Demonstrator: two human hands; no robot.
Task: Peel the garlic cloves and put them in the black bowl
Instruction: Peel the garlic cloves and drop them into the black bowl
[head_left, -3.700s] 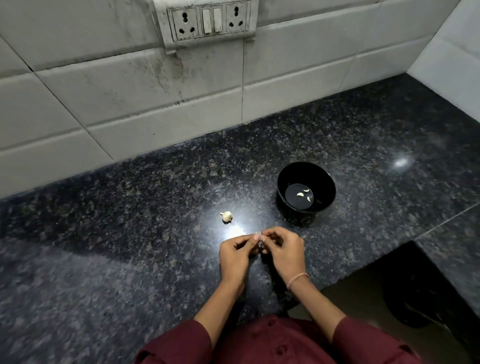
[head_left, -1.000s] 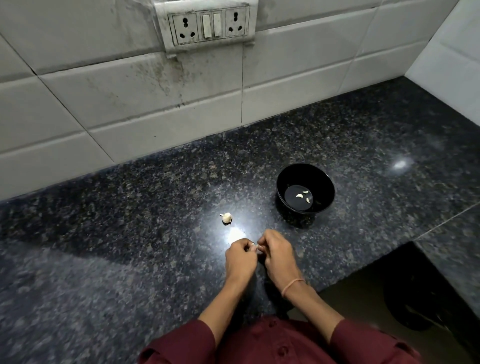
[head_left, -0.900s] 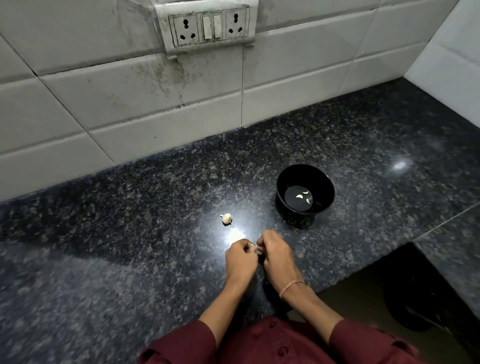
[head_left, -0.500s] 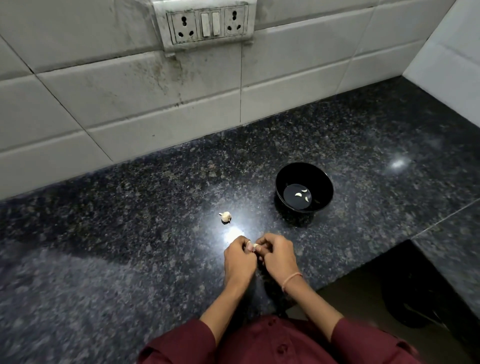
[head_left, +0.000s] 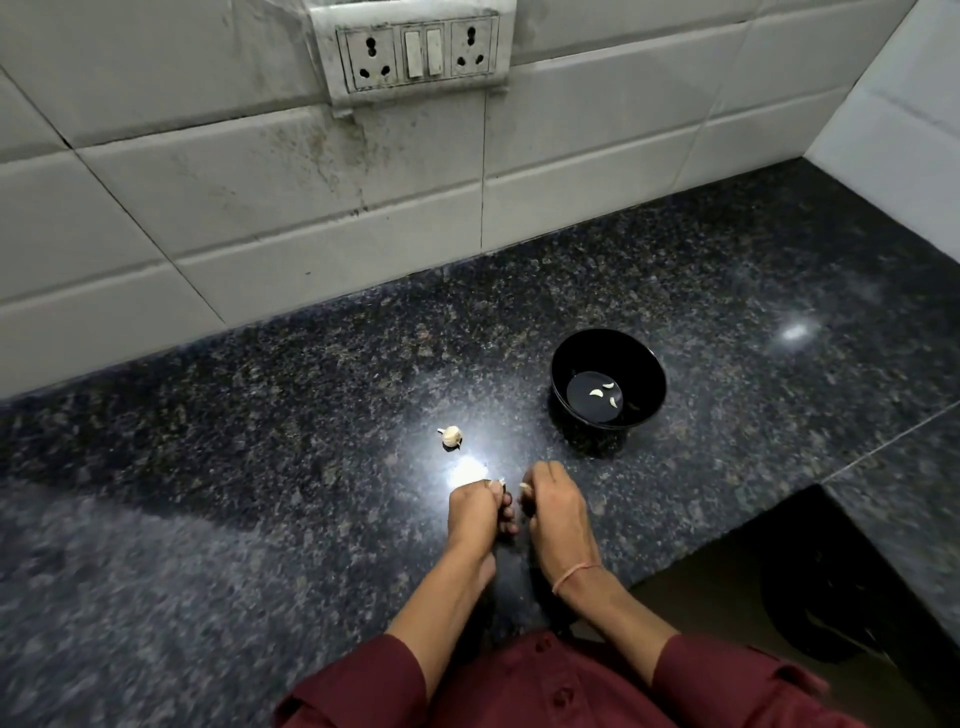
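Observation:
A black bowl (head_left: 560, 364) stands on the dark granite counter (head_left: 260, 467) and holds three peeled garlic cloves (head_left: 602, 393). Left of it lies a small piece of garlic bulb (head_left: 452, 435). Near the counter's front edge my left hand (head_left: 475, 514) pinches a whitish garlic piece (head_left: 497, 482) at its fingertips. Just to the right, a small gap apart, my right hand (head_left: 557, 506) pinches a pale yellowish garlic piece (head_left: 525, 487). I cannot tell which piece is clove and which is skin.
A white tiled wall (head_left: 311, 218) with a socket panel (head_left: 415, 52) rises behind the counter, and another tiled wall closes the right side. The counter's front edge drops to a dark floor (head_left: 831, 582) at the lower right.
My hands were together on one garlic clove. They have now drawn slightly apart, each with a small pale piece at its fingertips. Bowl and bulb piece have not moved.

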